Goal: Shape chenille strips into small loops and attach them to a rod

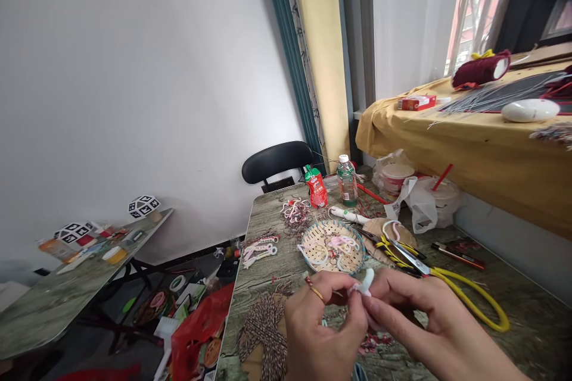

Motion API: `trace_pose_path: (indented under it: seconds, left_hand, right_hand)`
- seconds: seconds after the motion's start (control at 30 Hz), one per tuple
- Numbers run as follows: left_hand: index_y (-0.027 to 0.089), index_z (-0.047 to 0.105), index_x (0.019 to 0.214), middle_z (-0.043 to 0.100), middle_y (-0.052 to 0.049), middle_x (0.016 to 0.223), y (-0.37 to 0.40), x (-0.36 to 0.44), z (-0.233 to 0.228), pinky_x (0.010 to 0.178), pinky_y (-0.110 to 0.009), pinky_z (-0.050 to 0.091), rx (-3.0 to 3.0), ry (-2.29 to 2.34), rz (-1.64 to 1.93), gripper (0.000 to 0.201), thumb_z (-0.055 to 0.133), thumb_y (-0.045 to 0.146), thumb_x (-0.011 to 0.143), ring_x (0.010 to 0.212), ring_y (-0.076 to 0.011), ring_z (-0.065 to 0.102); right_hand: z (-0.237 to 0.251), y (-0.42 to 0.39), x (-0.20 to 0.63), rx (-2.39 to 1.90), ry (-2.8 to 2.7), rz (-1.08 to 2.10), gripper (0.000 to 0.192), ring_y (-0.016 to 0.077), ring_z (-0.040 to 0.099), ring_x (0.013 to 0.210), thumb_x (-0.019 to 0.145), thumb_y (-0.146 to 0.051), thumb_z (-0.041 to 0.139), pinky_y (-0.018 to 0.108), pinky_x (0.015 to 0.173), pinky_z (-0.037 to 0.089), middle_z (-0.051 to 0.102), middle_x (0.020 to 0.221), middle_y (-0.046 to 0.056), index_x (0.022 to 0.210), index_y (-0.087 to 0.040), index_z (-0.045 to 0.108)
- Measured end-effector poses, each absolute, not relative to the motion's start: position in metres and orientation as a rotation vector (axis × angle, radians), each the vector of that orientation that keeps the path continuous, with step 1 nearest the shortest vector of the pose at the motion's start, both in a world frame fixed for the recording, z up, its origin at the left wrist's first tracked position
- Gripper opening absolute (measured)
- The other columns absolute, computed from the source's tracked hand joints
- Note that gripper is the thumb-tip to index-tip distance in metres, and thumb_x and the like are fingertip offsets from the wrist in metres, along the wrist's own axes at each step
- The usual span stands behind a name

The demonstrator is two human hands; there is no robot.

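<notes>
My left hand point(319, 327) and my right hand point(424, 321) meet at the near edge of the wooden table point(268, 214). Between their fingertips they pinch a small white fuzzy piece point(365, 283). A ring sits on a finger of my left hand. Just beyond my hands stands a round woven basket point(313, 237) with pink and white rings in it. Yellow-handled scissors point(451, 283) lie to the right, close to my right hand. A bundle of brown and white twine point(263, 324) lies left of my left hand.
At the far end of the table stand a red pouch point(316, 186) and a clear bottle point(347, 180), with a black chair point(274, 162) behind. A yellow-covered table point(469, 143) stands at right, a cluttered side table point(67, 274) at left, red bags point(201, 327) on the floor.
</notes>
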State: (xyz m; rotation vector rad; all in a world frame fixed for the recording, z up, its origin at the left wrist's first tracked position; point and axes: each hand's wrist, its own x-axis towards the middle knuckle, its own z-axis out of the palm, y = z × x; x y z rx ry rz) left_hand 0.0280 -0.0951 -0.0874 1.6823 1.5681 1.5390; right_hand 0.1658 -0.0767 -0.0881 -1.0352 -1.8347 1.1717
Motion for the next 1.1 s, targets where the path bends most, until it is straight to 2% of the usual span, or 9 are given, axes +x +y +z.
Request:
trace_pose_path:
  seconds: [0.1,0.2,0.37,0.5,0.57,0.73,0.9,0.97,1.1]
  left_hand:
    - [0.02,0.069,0.067,0.068,-0.002,0.06,-0.094,0.028,-0.089,0.055,-0.026,0.049,1.568,1.535,1.487,0.01,0.061,0.014,0.067,0.054,-0.0143,0.059]
    - [0.017,0.069,0.066,0.066,-0.002,0.057,-0.091,0.028,-0.092,0.051,-0.024,0.048,1.352,1.44,1.423,0.005,0.064,0.017,0.065,0.05,-0.0124,0.056]
    - [0.014,0.068,0.063,0.062,0.0,0.053,-0.088,0.029,-0.092,0.046,-0.018,0.043,1.103,1.218,1.424,0.002,0.068,0.016,0.062,0.046,-0.0077,0.051]
    - [0.013,0.069,0.067,0.063,0.001,0.055,-0.086,0.023,-0.089,0.047,-0.017,0.045,0.987,1.035,1.315,0.008,0.073,0.018,0.062,0.049,-0.0073,0.054]
    - [0.013,0.069,0.069,0.064,0.0,0.056,-0.084,0.018,-0.09,0.048,-0.017,0.046,0.982,0.942,1.234,0.01,0.074,0.02,0.064,0.049,-0.0078,0.056]
    - [0.013,0.07,0.07,0.066,-0.001,0.058,-0.083,0.013,-0.092,0.049,-0.016,0.044,1.007,0.892,1.169,0.009,0.075,0.018,0.064,0.049,-0.0062,0.056]
    - [0.015,0.072,0.067,0.066,-0.001,0.059,-0.086,0.016,-0.091,0.049,-0.017,0.043,1.097,0.977,1.219,0.004,0.072,0.013,0.063,0.05,-0.0076,0.055]
    - [0.016,0.073,0.068,0.067,-0.002,0.062,-0.087,0.015,-0.091,0.051,-0.018,0.043,1.178,0.992,1.216,0.007,0.07,0.012,0.064,0.053,-0.0084,0.056]
    - [0.018,0.074,0.071,0.067,-0.002,0.066,-0.087,0.01,-0.091,0.054,-0.02,0.042,1.312,0.979,1.205,0.011,0.067,0.01,0.067,0.057,-0.0099,0.056]
  right_hand:
    - [-0.089,-0.075,0.17,-1.062,-1.84,1.1,0.026,0.0122,0.042,0.049,0.084,-0.039,0.051,0.023,0.047,0.033,0.048,0.054,-0.003,0.066,-0.021,0.056]
    - [-0.086,-0.069,0.172,-1.009,-1.706,1.39,0.023,0.0106,0.041,0.052,0.084,-0.041,0.05,0.02,0.045,0.034,0.049,0.062,-0.003,0.077,-0.021,0.06]
    - [-0.085,-0.06,0.171,-0.881,-1.545,1.652,0.016,0.0068,0.039,0.051,0.075,-0.031,0.066,0.016,0.047,0.032,0.05,0.057,-0.006,0.067,-0.018,0.062]
    - [-0.091,-0.058,0.171,-0.917,-1.549,1.684,0.012,0.0066,0.039,0.049,0.073,-0.027,0.066,0.017,0.045,0.031,0.055,0.058,-0.005,0.07,-0.016,0.062]
    - [-0.09,-0.058,0.171,-0.964,-1.635,1.602,0.012,0.0067,0.037,0.045,0.073,-0.025,0.062,0.018,0.042,0.029,0.052,0.054,-0.005,0.066,-0.017,0.058]
    - [-0.078,-0.059,0.171,-1.057,-1.967,0.994,0.01,0.0112,0.045,0.056,0.067,-0.009,0.053,0.022,0.052,0.034,0.052,0.06,-0.003,0.064,-0.018,0.054]
    - [-0.077,-0.057,0.174,-0.849,-1.819,1.558,0.005,0.0114,0.048,0.059,0.075,-0.014,0.048,0.022,0.052,0.035,0.054,0.067,-0.003,0.075,-0.019,0.05]
    - [-0.082,-0.057,0.173,-0.881,-1.911,1.39,0.009,0.0114,0.048,0.058,0.072,-0.01,0.047,0.022,0.052,0.035,0.052,0.066,-0.003,0.072,-0.019,0.048]
    - [-0.092,-0.05,0.176,-1.012,-2.179,0.338,0.007,0.0157,0.05,0.064,0.078,-0.015,0.046,0.026,0.055,0.035,0.055,0.072,0.002,0.073,-0.02,0.049]
